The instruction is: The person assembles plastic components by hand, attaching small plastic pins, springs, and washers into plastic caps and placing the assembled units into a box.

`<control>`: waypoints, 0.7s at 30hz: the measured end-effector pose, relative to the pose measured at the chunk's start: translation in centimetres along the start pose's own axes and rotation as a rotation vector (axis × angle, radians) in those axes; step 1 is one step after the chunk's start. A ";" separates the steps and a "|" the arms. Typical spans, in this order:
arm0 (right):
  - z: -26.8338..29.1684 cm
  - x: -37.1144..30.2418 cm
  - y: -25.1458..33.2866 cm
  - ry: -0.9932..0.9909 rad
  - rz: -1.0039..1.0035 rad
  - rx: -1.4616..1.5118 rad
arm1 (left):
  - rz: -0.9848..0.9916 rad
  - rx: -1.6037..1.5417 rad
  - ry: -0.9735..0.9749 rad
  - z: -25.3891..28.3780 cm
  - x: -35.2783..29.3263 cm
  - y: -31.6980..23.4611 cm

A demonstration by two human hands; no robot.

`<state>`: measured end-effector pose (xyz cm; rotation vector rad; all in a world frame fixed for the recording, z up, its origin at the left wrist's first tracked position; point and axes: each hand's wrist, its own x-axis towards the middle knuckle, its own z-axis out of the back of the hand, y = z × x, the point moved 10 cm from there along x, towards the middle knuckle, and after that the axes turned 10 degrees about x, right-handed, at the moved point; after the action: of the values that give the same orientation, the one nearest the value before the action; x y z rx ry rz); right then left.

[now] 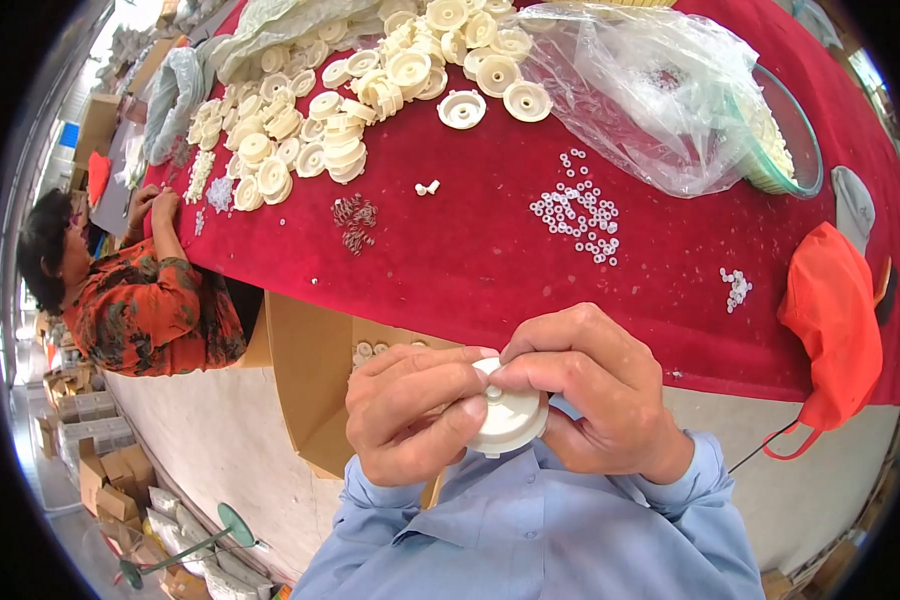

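Between my two hands, in front of my chest, is a round white plastic wheel (513,418) with a raised hub in its middle. My left hand (415,408) grips it from the left, with its fingertips and thumb close to the hub. From the other side my right hand (592,388) holds the rim, its index fingertip at the hub and its thumb mostly hidden by the wheel. Whether a small part sits between the fingertips I cannot tell. On the red cloth (450,262) beyond lie scattered small white rings (578,212) and a patch of small metal springs (354,222).
A heap of cream plastic wheels (408,70) covers the table's far left. At the far right are a clear plastic bag (650,100) and a green basket (818,170). A red cloth bag (838,320) hangs at the right edge. An open cardboard box (315,390) stands below; a co-worker (160,310) sits at left.
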<state>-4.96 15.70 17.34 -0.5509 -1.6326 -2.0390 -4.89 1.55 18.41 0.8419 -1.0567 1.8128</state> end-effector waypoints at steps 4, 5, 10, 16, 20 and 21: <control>0.1 0.0 -0.1 -0.046 0.014 0.024 | -0.005 0.007 0.004 0.0 0.0 0.1; 0.2 0.0 -0.1 -0.049 0.023 0.036 | -0.004 0.000 0.000 0.0 0.1 0.1; 0.2 -0.2 0.3 -0.055 0.100 0.040 | 0.005 -0.032 -0.007 0.0 -0.1 0.2; 0.6 -0.7 0.7 -0.119 0.175 0.064 | 0.005 -0.044 -0.060 0.2 -0.5 0.2; 0.5 -0.6 1.2 -0.120 0.226 0.007 | -0.032 -0.047 -0.061 0.1 -0.4 0.2; 0.4 -0.6 1.4 -0.119 0.247 -0.010 | -0.036 -0.049 -0.058 0.1 -0.4 0.2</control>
<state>-3.66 15.93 18.20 -0.8471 -1.5355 -1.8645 -4.88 1.25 18.09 0.8835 -1.1118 1.7341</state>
